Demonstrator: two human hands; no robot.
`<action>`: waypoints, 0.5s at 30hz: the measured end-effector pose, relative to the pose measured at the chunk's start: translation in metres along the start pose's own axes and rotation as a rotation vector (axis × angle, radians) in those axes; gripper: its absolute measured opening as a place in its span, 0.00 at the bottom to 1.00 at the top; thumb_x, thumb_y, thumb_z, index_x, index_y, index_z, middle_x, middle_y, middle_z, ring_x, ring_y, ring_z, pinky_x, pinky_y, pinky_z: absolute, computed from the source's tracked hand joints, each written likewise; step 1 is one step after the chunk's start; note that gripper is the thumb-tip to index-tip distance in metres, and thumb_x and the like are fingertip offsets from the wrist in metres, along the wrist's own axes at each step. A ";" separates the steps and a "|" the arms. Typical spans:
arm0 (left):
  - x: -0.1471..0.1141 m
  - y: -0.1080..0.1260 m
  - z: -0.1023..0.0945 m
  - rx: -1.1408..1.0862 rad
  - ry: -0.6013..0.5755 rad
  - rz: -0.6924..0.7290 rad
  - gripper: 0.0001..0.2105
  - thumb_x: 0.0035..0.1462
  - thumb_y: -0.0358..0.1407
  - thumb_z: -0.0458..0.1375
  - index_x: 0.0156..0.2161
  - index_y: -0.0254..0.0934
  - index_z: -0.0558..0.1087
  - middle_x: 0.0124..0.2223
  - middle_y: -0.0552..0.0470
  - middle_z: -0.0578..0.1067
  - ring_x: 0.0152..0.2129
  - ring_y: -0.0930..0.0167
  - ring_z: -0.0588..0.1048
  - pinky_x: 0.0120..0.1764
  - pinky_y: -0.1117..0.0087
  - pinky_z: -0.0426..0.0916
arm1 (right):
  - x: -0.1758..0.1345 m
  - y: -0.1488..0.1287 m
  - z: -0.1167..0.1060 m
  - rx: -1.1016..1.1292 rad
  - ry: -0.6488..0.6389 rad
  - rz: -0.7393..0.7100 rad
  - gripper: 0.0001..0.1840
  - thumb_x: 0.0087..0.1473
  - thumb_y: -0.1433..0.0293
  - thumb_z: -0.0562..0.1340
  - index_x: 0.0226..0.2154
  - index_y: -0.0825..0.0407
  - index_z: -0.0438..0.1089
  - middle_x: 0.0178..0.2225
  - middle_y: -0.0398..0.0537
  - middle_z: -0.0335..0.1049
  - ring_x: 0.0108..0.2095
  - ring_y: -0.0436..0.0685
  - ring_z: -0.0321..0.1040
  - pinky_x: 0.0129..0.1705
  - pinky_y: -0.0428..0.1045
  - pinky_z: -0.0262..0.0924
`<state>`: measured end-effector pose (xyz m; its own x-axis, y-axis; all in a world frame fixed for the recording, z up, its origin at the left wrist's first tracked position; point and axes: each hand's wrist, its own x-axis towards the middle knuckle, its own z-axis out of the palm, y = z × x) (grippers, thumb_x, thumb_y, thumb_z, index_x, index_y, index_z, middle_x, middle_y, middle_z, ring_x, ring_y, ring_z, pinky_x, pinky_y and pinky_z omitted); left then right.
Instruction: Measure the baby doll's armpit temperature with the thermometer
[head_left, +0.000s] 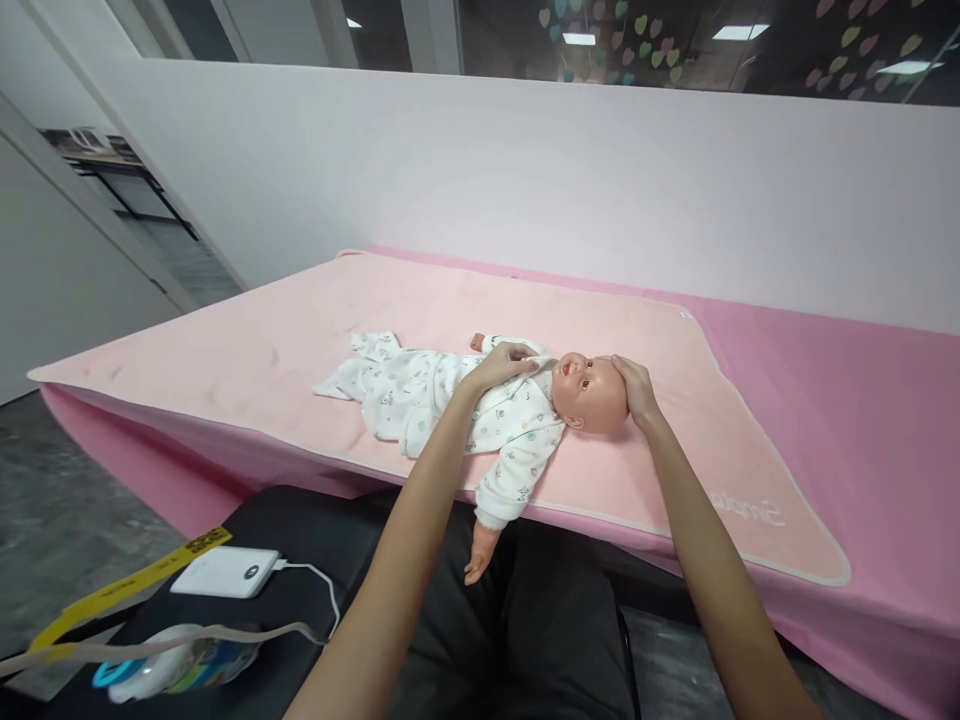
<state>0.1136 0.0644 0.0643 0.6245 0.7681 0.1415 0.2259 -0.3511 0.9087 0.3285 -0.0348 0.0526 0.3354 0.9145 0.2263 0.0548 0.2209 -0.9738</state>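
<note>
Lying crosswise before me on the pink mat (300, 335), the doll (501, 420) has its head (604, 400) against my open right fingers (624, 368); my left fingers (523, 367) touch its collar (547, 365), whether pinching I can't tell.

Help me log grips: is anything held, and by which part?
Cannot be told: the right hand touches the doll's head, the left hand its collar.
</note>
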 end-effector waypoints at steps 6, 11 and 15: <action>-0.007 -0.001 -0.004 -0.272 0.292 -0.054 0.12 0.41 0.39 0.63 0.29 0.31 0.74 0.21 0.56 0.66 0.19 0.78 0.62 0.23 0.75 0.54 | -0.002 -0.002 0.001 0.005 0.007 0.009 0.15 0.45 0.60 0.59 0.25 0.55 0.72 0.31 0.46 0.75 0.34 0.55 0.69 0.40 0.49 0.62; 0.000 -0.009 -0.009 -0.467 0.333 -0.078 0.11 0.40 0.38 0.64 0.30 0.32 0.75 0.21 0.56 0.67 0.20 0.78 0.64 0.24 0.76 0.57 | 0.000 0.001 -0.001 -0.057 -0.011 -0.007 0.17 0.46 0.59 0.57 0.27 0.55 0.72 0.32 0.48 0.75 0.36 0.56 0.69 0.42 0.50 0.62; 0.001 -0.013 -0.010 -0.544 0.362 -0.076 0.11 0.41 0.36 0.64 0.32 0.32 0.75 0.23 0.54 0.69 0.22 0.76 0.67 0.26 0.75 0.60 | -0.005 -0.008 -0.007 -0.364 0.038 -0.170 0.18 0.49 0.60 0.54 0.31 0.56 0.73 0.37 0.52 0.74 0.40 0.57 0.68 0.44 0.52 0.60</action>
<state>0.1037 0.0751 0.0566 0.3096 0.9449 0.1060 -0.2105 -0.0406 0.9768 0.3335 -0.0436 0.0591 0.3267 0.8606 0.3907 0.4398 0.2274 -0.8688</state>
